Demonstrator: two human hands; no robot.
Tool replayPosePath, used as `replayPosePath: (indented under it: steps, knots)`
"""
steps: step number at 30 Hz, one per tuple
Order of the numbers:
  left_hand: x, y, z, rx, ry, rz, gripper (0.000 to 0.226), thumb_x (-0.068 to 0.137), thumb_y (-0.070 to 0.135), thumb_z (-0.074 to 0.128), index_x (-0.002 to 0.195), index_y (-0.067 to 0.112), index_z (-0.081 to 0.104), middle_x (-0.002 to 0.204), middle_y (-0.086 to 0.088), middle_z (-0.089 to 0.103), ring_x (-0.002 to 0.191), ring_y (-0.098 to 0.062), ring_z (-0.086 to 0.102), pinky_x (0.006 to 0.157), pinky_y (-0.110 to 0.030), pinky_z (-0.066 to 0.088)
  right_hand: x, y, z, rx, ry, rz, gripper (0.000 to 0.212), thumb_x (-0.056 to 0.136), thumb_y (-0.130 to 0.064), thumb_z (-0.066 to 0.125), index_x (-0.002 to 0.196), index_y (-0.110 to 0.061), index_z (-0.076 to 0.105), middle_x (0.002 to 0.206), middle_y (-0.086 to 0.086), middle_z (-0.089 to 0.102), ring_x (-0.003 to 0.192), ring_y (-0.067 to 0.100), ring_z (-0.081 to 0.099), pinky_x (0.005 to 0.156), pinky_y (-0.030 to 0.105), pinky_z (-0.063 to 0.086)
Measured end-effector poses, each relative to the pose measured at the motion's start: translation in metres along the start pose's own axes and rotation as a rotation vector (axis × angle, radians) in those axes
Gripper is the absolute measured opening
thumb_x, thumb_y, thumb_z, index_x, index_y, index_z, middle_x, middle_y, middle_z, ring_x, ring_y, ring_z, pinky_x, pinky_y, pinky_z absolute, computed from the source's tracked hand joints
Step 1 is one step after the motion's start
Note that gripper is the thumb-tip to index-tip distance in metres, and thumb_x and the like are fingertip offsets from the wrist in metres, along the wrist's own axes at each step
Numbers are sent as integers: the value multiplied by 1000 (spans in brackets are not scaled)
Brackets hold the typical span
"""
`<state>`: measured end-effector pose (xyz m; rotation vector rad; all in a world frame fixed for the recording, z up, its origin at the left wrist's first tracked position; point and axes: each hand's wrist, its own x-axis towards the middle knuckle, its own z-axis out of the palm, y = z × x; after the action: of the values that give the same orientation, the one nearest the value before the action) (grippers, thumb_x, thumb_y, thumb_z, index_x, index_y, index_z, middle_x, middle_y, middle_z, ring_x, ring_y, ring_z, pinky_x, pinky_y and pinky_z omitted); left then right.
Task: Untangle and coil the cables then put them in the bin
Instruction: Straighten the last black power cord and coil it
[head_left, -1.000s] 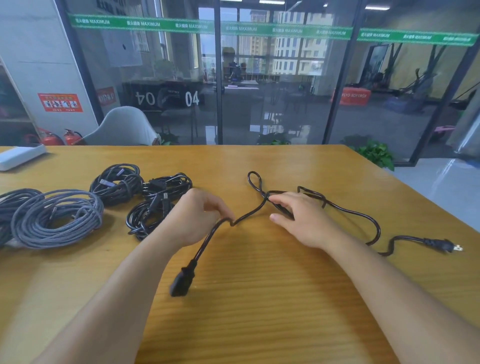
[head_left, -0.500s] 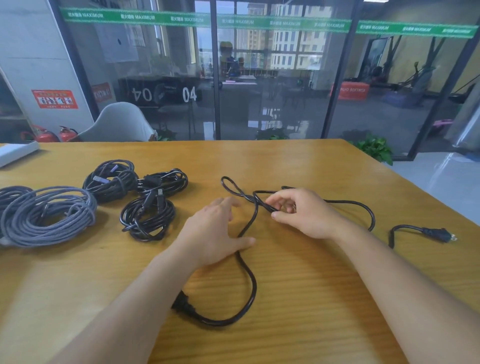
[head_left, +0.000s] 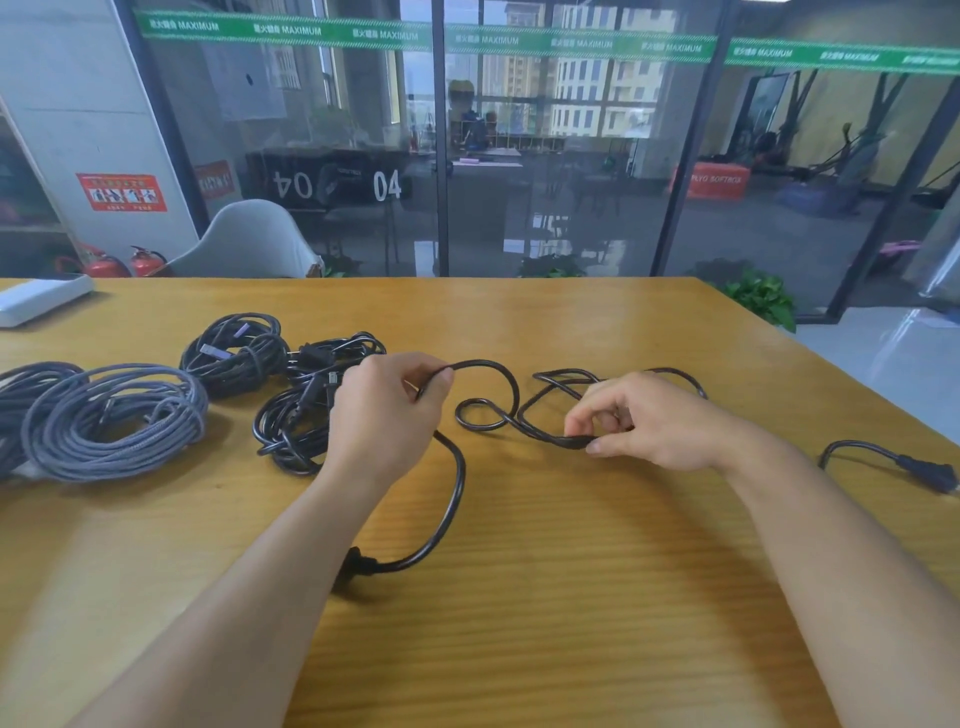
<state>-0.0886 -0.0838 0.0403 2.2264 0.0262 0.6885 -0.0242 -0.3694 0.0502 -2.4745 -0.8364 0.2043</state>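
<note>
- Progress, as I judge it: early to middle. To the left on the bench (head_left: 571, 597) lie bundles that already look coiled: a grey cable coil (head_left: 111, 421) and, beside it, two black cable bundles (head_left: 236, 353) and (head_left: 291, 426). None of them is in a bin, and no bin shows anywhere in the view
- The black power cable (head_left: 452, 499) in hand is not coiled at all; it sprawls in loose loops across the middle of the bench, with one small closed loop between the hands and a crossed twist just beyond the right hand
- Left hand (head_left: 387, 415): fingers curled round the cable near the top of an arching loop, gripping it above the bench
- Right hand (head_left: 649, 421): thumb and forefinger pinch the cable low, just at the bench surface, the other fingers loosely curled
- Lie of the cable: its long run goes roughly left to right across the bench. The socket end (head_left: 358, 564) lies near the left forearm, pointing towards the near left; the plug end (head_left: 930, 473) lies well apart at the far right, prongs pointing right towards the bench edge
- Left to do, in my judgement: shake out the loops and the twist, wind this cable into a coil, then move every coil to the bin, wherever it stands
</note>
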Motion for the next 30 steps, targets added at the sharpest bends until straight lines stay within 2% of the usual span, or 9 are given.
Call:
replayPosePath:
  steps: [3, 7, 12, 15, 18, 20, 23, 26, 30]
  knots:
    - [2, -6, -1, 66, 19, -48, 12, 99, 37, 67, 97, 35, 79, 79, 17, 70, 77, -12, 66, 77, -41, 60, -4, 2, -7, 55, 39, -19, 29, 89, -6, 80, 87, -34, 76, 78, -24, 63, 69, 3, 50, 69, 24, 45]
    - [3, -13, 0, 181, -6, -100, 14, 99, 38, 66, 103, 34, 79, 87, 15, 72, 88, -18, 67, 80, -41, 59, -7, 7, -17, 210, 186, 16, 22, 91, -7, 78, 86, -27, 72, 81, -9, 66, 76, 8, 58, 80, 30, 48]
    - [3, -16, 3, 305, -120, -139, 17, 100, 41, 64, 110, 35, 77, 91, 15, 72, 83, -16, 67, 75, -36, 56, -4, 2, -14, 460, 359, 63, 10, 95, -6, 74, 91, -15, 71, 82, -3, 70, 73, 12, 60, 74, 24, 52]
    - [1, -14, 4, 360, -195, -120, 16, 99, 42, 67, 109, 36, 77, 95, 15, 71, 88, -15, 65, 71, -32, 49, -1, -2, -8, 590, 473, 83, 9, 98, -6, 71, 95, -14, 71, 83, -5, 70, 69, 8, 60, 68, 20, 53]
    - [0, -12, 6, 365, -253, -111, 15, 98, 43, 67, 108, 38, 78, 94, 16, 71, 89, -14, 65, 73, -33, 53, 5, -5, -4, 717, 591, 118, 4, 99, -10, 69, 98, -14, 70, 84, -3, 66, 72, 11, 58, 71, 27, 56]
    - [1, -11, 6, 354, -256, -114, 16, 98, 44, 67, 109, 38, 77, 94, 17, 70, 89, -13, 65, 75, -34, 56, 7, -7, -4, 807, 658, 145, 2, 100, -11, 69, 100, -14, 69, 81, -2, 60, 66, 7, 57, 72, 31, 57]
    - [1, -11, 5, 357, -266, -114, 18, 97, 44, 68, 112, 37, 77, 94, 18, 70, 92, -14, 65, 78, -35, 56, 7, -9, -4, 871, 685, 162, 4, 99, -12, 70, 101, -15, 69, 81, 0, 54, 59, 6, 51, 70, 29, 57]
    - [-1, -11, 5, 323, -302, -64, 33, 94, 40, 73, 127, 35, 70, 99, 19, 66, 96, -11, 63, 83, -36, 55, 7, -13, -2, 873, 650, 149, 8, 99, -10, 69, 104, -16, 69, 78, -5, 56, 63, 9, 48, 65, 25, 56]
    - [-5, -4, 8, 197, -342, 125, 66, 88, 42, 79, 148, 36, 51, 123, 18, 59, 110, -5, 54, 93, -33, 50, 6, -20, 2, 867, 610, 101, 13, 99, -9, 69, 110, -17, 72, 80, -7, 61, 61, 9, 47, 64, 28, 57]
